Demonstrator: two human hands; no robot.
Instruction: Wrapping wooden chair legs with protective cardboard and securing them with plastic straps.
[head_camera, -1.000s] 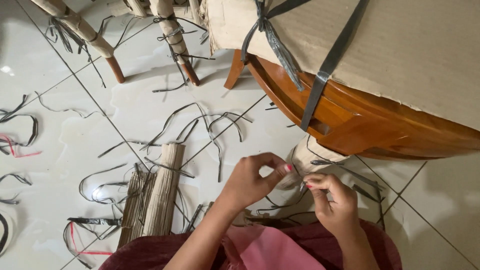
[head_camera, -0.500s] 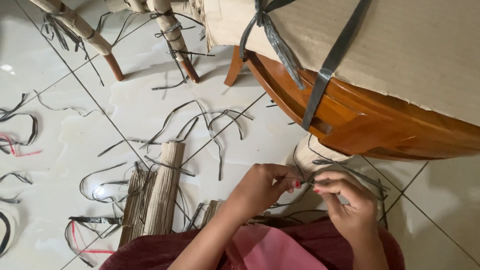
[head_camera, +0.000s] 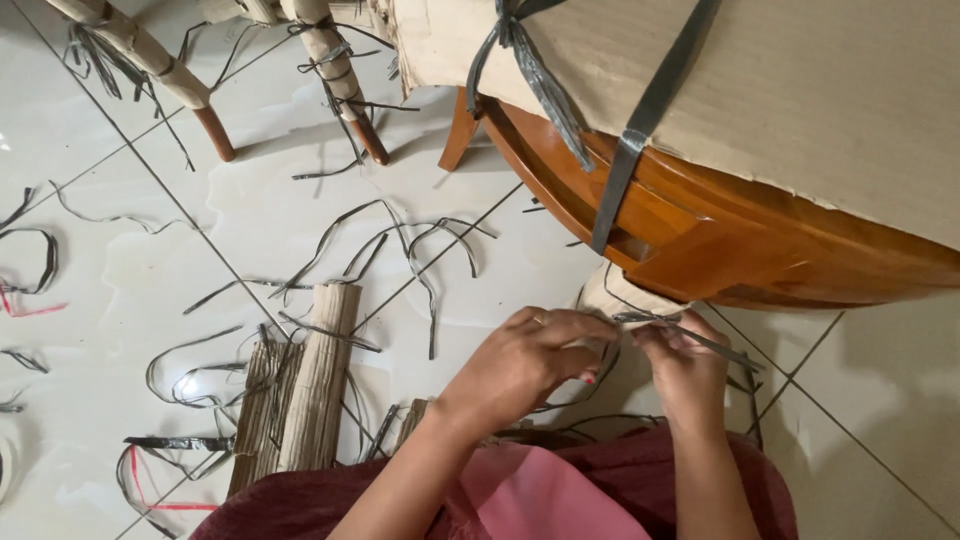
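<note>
My left hand (head_camera: 530, 360) and my right hand (head_camera: 685, 365) meet close together low in the head view. Between their fingertips runs a thin dark plastic strap (head_camera: 655, 322) that both pinch. The strap goes around a chair leg wrapped in pale cardboard (head_camera: 620, 295), which stands just behind my hands. Above it is a brown wooden chair (head_camera: 720, 240) whose seat is covered in cardboard (head_camera: 800, 90) and bound with dark straps (head_camera: 640, 130). Part of the strap is hidden under my fingers.
Cut dark straps (head_camera: 400, 250) lie scattered over the white tiled floor (head_camera: 150, 290). Rolled corrugated cardboard pieces (head_camera: 315, 380) rest on the floor at my left. More wrapped chair legs (head_camera: 340, 80) stand at the top left. A pink cloth (head_camera: 530, 495) covers my lap.
Both hands have dropped lower and shifted right, closer to the wrapped leg. The strap now stretches out between my fingertips.
</note>
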